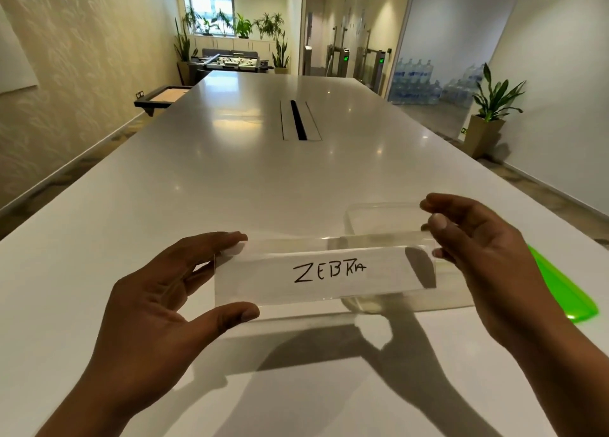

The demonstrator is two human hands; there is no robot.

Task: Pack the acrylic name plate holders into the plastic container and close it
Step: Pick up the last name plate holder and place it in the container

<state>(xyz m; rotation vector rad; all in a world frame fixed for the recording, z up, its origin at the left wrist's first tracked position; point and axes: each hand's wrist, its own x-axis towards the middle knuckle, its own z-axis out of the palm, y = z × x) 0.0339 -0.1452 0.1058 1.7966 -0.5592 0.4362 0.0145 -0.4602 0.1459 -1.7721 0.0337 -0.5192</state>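
Note:
A clear acrylic name plate holder [324, 276] with a white card reading "ZEBRA" is held above the table between both hands. My left hand [158, 301] pinches its left end between thumb and fingers. At the right end, my right hand [478, 265] holds it with thumb and fingertips. Behind and partly under the holder sits the clear plastic container [379, 220], open on the table. Its bright green lid [566, 291] lies flat to the right, partly hidden by my right hand.
The long white table [263, 172] stretches ahead, with a cable slot [298, 120] in its middle. A potted plant [491, 113] stands on the floor to the right. A foosball table and more plants are at the far end.

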